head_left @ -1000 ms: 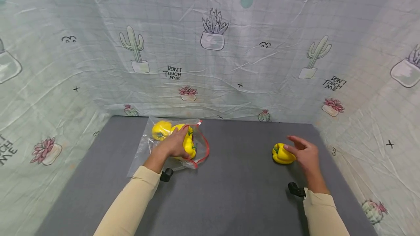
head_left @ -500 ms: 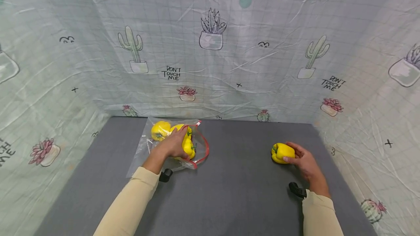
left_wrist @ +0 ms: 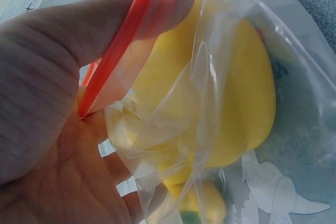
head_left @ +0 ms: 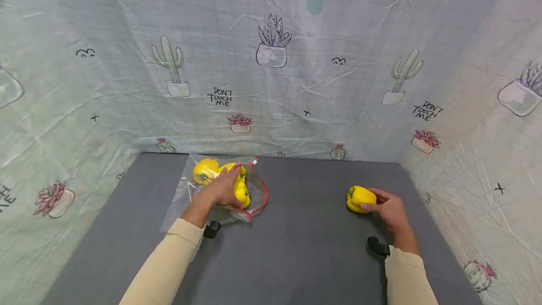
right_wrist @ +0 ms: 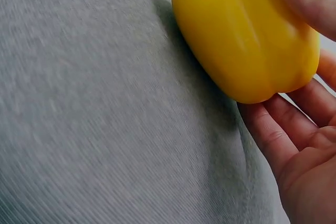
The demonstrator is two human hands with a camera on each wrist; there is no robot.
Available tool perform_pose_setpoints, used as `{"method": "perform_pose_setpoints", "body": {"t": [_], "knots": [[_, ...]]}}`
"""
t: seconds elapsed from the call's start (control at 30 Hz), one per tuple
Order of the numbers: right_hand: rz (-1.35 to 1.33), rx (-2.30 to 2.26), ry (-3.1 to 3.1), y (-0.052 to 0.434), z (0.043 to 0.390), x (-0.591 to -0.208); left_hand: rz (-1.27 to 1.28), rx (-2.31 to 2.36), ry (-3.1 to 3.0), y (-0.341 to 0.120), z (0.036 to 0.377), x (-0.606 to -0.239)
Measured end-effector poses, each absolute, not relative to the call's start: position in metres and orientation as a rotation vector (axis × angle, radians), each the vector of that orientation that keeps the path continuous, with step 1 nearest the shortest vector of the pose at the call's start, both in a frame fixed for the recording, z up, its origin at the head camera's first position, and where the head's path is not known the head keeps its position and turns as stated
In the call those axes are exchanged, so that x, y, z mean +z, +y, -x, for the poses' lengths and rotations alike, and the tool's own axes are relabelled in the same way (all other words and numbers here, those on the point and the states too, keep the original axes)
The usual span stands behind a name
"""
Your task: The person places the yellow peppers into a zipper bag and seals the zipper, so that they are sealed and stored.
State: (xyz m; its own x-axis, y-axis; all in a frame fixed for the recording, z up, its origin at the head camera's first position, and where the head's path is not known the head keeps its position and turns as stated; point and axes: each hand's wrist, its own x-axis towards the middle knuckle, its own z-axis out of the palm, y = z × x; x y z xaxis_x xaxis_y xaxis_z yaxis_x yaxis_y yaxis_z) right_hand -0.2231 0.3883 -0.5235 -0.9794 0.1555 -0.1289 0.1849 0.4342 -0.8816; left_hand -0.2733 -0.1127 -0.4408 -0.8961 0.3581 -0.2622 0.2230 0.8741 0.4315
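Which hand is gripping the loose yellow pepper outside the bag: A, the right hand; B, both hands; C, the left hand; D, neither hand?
A: the right hand curls its fingers around the loose pepper on the grey mat, while the left hand holds the bag.

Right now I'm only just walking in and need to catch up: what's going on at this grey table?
A person in cream sleeves is working with both hands. The left hand grips the red-zippered rim of a clear plastic bag, which lies on the grey table and already has yellow bell peppers inside. The right hand curls round one loose yellow bell pepper that rests on the table, well apart from the bag.
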Motion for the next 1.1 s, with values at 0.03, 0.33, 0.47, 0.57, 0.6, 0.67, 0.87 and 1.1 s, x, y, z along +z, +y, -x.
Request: {"method": "perform_pose_setpoints", "body": {"t": [0.03, 0.33, 0.47, 0.57, 0.6, 0.67, 0.87, 1.1], "knots": [[-0.314, -1.622, 2.636, 0.386, 0.223, -0.523, -0.436, 0.565, 2.709, -0.113, 0.273, -0.441], [-0.284, -1.56, 2.651, 0.366, 0.231, -0.516, -0.441, 0.547, 2.723, -0.112, 0.272, -0.44], [-0.25, -1.58, 2.634, 0.357, 0.235, -0.514, -0.445, 0.556, 2.721, -0.113, 0.272, -0.441], [-0.223, -1.606, 2.617, 0.351, 0.236, -0.512, -0.448, 0.562, 2.715, -0.113, 0.272, -0.442], [-0.215, -1.624, 2.609, 0.348, 0.237, -0.511, -0.452, 0.563, 2.716, -0.113, 0.273, -0.442], [-0.189, -1.64, 2.604, 0.343, 0.239, -0.509, -0.45, 0.571, 2.718, -0.114, 0.272, -0.442], [-0.147, -1.657, 2.605, 0.326, 0.243, -0.507, -0.461, 0.617, 2.685, -0.117, 0.272, -0.443], [-0.076, -1.703, 2.579, 0.304, 0.246, -0.503, -0.451, 0.644, 2.627, -0.118, 0.275, -0.439]]}}
